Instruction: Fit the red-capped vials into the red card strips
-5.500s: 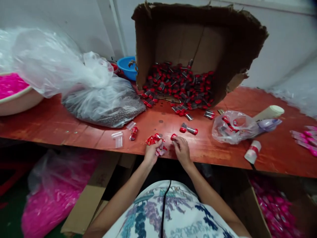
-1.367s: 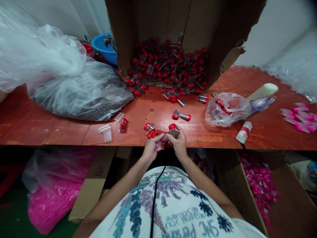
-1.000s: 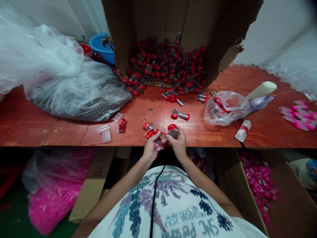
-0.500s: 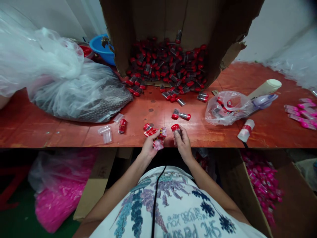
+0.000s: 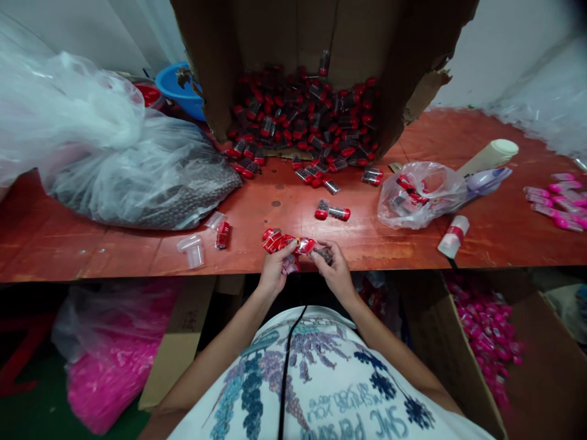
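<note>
My left hand (image 5: 276, 267) is closed on a bunch of red printed plastic sleeves (image 5: 277, 242) above the front edge of the table. In my right hand (image 5: 338, 272) is a small clear bottle (image 5: 325, 254) filled with dark beads, gripped between thumb and fingers. Its red-capped end points left and meets the sleeves; whether it sits inside one I cannot tell. Two similar red-capped bottles (image 5: 338, 213) lie just beyond my hands. To the left, a red-wrapped bottle (image 5: 223, 235) stands near some clear empty tubes (image 5: 194, 252).
A torn cardboard box (image 5: 389, 91) at the back holds many red-capped bottles, some spilling forward. Left is a large clear bag of dark beads (image 5: 178, 189). A small plastic bag (image 5: 389, 205) with red sleeves lies right, near a white-and-red roll (image 5: 454, 237). Pink-capped tubes (image 5: 564, 198) lie far right.
My right hand has tilted the bottle from upright to lying leftward and brought it against the sleeves in my left hand. The view has shifted slightly.
</note>
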`<state>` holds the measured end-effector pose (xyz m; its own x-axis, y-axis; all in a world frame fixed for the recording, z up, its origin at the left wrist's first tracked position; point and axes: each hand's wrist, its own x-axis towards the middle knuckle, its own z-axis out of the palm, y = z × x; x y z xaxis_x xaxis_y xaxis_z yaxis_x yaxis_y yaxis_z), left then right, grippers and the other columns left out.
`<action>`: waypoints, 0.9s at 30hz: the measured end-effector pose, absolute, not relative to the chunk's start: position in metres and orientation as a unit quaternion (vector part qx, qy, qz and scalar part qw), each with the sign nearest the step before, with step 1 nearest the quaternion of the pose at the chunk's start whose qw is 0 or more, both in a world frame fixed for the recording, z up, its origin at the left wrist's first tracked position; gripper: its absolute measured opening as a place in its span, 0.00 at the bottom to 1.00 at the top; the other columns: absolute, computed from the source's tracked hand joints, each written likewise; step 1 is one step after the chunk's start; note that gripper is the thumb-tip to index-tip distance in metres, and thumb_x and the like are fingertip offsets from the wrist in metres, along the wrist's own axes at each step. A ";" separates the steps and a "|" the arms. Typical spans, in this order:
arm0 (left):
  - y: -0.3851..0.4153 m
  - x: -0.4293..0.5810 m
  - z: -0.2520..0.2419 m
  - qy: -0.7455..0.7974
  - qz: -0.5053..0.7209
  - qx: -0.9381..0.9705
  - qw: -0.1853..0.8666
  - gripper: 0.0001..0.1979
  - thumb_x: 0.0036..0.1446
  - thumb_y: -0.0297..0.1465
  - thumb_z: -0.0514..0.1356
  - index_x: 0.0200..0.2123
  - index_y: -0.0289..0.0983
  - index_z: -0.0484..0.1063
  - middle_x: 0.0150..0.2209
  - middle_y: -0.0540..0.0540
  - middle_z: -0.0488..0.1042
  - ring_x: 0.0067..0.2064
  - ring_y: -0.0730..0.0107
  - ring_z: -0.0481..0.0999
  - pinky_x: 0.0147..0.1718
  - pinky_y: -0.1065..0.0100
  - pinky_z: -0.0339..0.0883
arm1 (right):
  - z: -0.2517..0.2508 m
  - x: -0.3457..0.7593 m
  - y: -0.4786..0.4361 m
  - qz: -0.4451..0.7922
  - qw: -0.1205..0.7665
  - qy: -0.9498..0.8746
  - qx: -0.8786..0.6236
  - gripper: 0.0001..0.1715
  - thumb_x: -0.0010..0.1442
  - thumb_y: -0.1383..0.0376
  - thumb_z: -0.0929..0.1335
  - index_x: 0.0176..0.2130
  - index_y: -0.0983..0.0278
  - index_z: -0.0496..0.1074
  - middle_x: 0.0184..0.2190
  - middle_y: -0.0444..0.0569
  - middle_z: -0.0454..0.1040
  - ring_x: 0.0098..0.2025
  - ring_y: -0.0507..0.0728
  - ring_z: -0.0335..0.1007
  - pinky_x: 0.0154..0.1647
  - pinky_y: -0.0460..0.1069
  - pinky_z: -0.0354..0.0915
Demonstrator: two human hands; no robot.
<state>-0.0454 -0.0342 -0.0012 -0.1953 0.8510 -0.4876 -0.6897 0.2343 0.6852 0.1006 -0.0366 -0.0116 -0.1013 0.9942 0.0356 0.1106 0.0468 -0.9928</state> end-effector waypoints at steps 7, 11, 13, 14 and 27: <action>-0.036 -0.040 0.011 0.470 0.637 0.138 0.595 0.20 0.35 0.27 0.71 0.35 0.35 0.73 0.28 0.51 0.76 0.28 0.72 0.76 0.31 0.70 0.70 | -0.004 0.099 -0.038 0.504 0.452 -0.571 -0.465 0.16 0.54 0.60 0.69 0.43 0.61 0.71 0.35 0.45 0.73 0.36 0.54 0.69 0.39 0.48 0.65; -0.037 -0.038 0.012 0.480 0.638 0.154 0.583 0.18 0.37 0.28 0.71 0.35 0.35 0.74 0.27 0.51 0.76 0.28 0.71 0.76 0.30 0.71 0.70 | -0.006 0.100 -0.038 0.499 0.465 -0.572 -0.455 0.15 0.54 0.60 0.70 0.42 0.61 0.73 0.36 0.46 0.74 0.39 0.55 0.69 0.42 0.49 0.65; -0.038 -0.038 0.013 0.483 0.635 0.169 0.579 0.19 0.37 0.28 0.71 0.36 0.35 0.74 0.28 0.51 0.76 0.29 0.71 0.76 0.31 0.70 0.70 | -0.008 0.100 -0.038 0.498 0.470 -0.569 -0.454 0.15 0.53 0.61 0.71 0.42 0.61 0.74 0.37 0.46 0.74 0.39 0.55 0.70 0.42 0.49 0.65; -0.038 -0.039 0.013 0.483 0.633 0.178 0.578 0.20 0.37 0.28 0.71 0.37 0.35 0.73 0.29 0.51 0.76 0.29 0.70 0.76 0.32 0.70 0.70 | -0.008 0.100 -0.038 0.500 0.473 -0.565 -0.455 0.15 0.53 0.61 0.71 0.42 0.61 0.74 0.37 0.46 0.74 0.39 0.55 0.70 0.42 0.49 0.65; -0.044 -0.034 0.028 0.478 0.633 0.227 0.565 0.19 0.37 0.26 0.70 0.37 0.37 0.75 0.29 0.50 0.78 0.31 0.69 0.76 0.34 0.69 0.69 | 0.004 0.094 -0.044 0.509 0.488 -0.533 -0.468 0.15 0.54 0.59 0.70 0.43 0.61 0.72 0.35 0.46 0.74 0.35 0.53 0.70 0.35 0.47 0.68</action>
<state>-0.0339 -0.0436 0.0280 -0.2590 0.9323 -0.2524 -0.4975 0.0953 0.8622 0.0938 -0.0438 0.0035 -0.0860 0.9953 0.0435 0.0012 0.0438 -0.9990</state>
